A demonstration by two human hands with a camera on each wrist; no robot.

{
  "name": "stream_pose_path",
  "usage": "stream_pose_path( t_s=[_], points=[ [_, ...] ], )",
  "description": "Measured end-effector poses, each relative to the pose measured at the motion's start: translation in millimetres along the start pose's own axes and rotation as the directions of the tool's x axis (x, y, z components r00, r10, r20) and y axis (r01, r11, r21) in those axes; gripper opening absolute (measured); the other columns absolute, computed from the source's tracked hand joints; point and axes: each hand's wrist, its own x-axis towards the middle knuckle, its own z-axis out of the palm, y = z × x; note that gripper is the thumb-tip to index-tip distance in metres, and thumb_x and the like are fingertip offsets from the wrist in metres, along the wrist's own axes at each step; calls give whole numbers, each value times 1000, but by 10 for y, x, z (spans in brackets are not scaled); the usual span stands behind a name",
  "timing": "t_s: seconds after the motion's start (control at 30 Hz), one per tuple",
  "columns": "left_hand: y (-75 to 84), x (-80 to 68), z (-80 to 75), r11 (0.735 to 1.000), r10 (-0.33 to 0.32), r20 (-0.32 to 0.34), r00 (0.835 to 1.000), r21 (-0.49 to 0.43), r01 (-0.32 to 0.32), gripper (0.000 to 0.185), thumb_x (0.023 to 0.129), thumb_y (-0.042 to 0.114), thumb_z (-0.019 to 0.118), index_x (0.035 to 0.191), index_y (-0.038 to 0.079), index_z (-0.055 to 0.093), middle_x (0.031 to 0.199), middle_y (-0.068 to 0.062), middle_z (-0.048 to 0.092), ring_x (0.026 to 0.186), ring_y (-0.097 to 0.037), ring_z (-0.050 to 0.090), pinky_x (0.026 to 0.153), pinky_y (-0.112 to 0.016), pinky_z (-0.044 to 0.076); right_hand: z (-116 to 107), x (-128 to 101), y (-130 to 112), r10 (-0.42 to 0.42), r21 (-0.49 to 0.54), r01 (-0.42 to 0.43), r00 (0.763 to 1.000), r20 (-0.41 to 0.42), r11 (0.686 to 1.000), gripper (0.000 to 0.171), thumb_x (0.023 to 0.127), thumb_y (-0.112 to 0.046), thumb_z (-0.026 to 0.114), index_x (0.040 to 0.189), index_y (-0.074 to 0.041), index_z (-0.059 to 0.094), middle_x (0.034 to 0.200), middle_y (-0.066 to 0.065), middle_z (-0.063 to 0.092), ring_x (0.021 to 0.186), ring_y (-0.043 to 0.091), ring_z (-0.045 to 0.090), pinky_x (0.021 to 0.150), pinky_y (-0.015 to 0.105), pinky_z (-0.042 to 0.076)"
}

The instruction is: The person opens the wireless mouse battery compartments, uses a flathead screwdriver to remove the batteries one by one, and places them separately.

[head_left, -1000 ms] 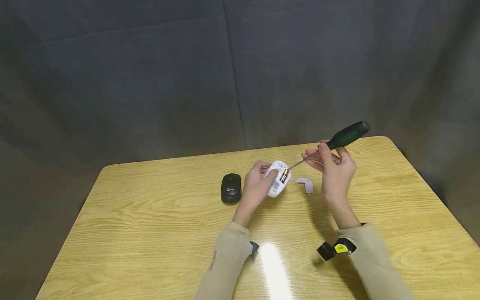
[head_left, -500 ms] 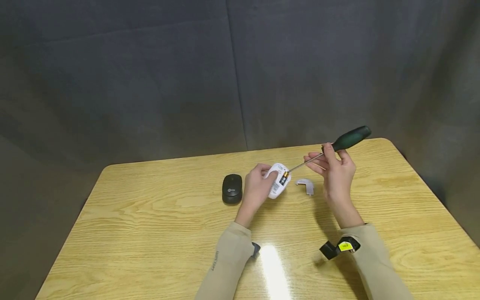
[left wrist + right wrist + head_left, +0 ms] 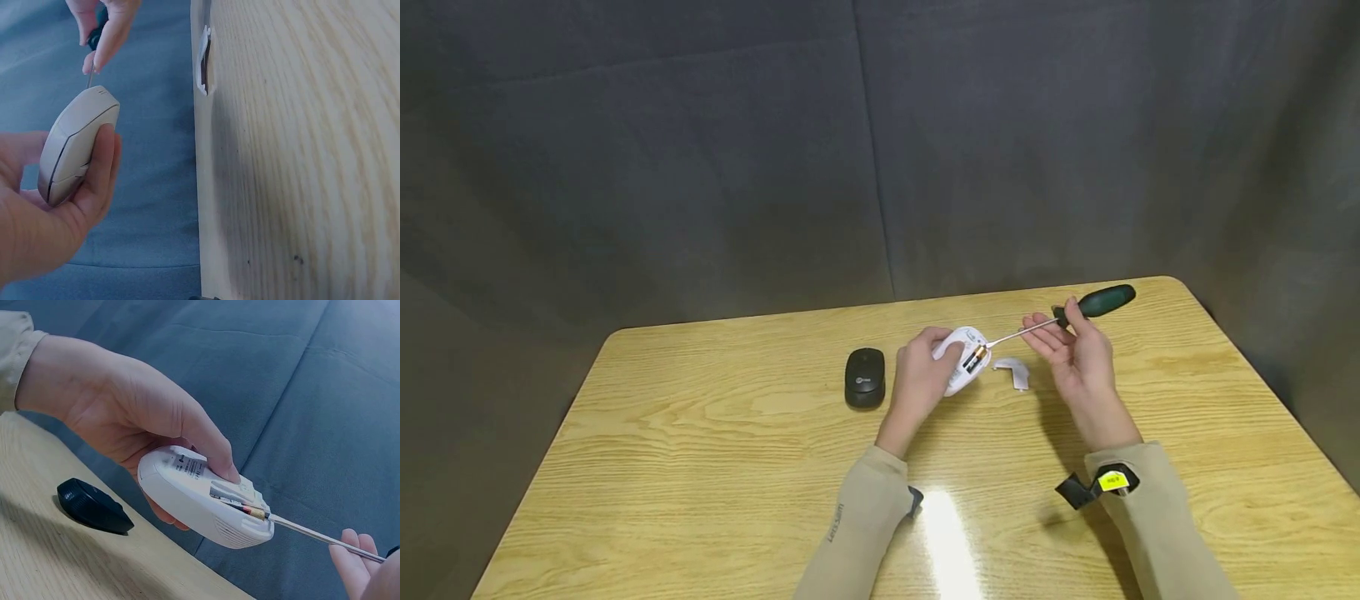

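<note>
My left hand (image 3: 921,371) grips a white computer mouse (image 3: 200,494) above the table, its underside turned up and the thumb across it. In the mouse's uncovered compartment lies a battery (image 3: 240,506) with a copper-coloured end. My right hand (image 3: 1084,358) holds a screwdriver (image 3: 1107,301) with a dark green handle, thumb and fingers near where the shaft meets the handle. The shaft's tip is right at the battery's copper end in the right wrist view. A white battery cover (image 3: 1017,372) lies on the table between the hands, below the screwdriver shaft.
A black computer mouse (image 3: 864,378) sits on the wooden table (image 3: 715,450), just left of my left hand. Behind the table's far edge hangs a dark grey curtain (image 3: 737,183).
The screwdriver handle has come down, so the shaft lies flatter. My right hand has lowered and turned palm-up somewhat. The white mouse has shifted slightly right and tilted with the left hand.
</note>
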Motion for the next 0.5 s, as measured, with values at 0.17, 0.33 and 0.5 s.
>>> stream_pose_path(
  t_s=[0.17,0.33,0.5],
  points=[
    [-2,-5,16,1000,-11,9,1000,-11,11,29,98,19,68,120,1,73,116,-16,74,90,-19,69,73,-27,55,-5,-11,-27,131,78,-129,991,-29,989,23,105,-21,59,118,-3,51,95,24,66,84,36,74,88,47,57],
    [-15,5,34,998,-32,50,998,-44,34,29,97,20,69,118,1,73,112,-14,75,91,-16,68,77,-27,54,40,-24,-12,162,68,-161,987,-20,985,26,104,-21,61,117,0,54,99,23,64,87,36,73,93,47,54],
    [-36,9,24,996,-58,49,997,-68,62,28,96,20,70,116,2,74,107,-12,75,86,-14,65,74,-26,52,5,-36,-120,130,10,-130,991,-17,991,24,103,-22,65,110,0,59,94,18,63,84,31,73,83,42,60]
  ],
)
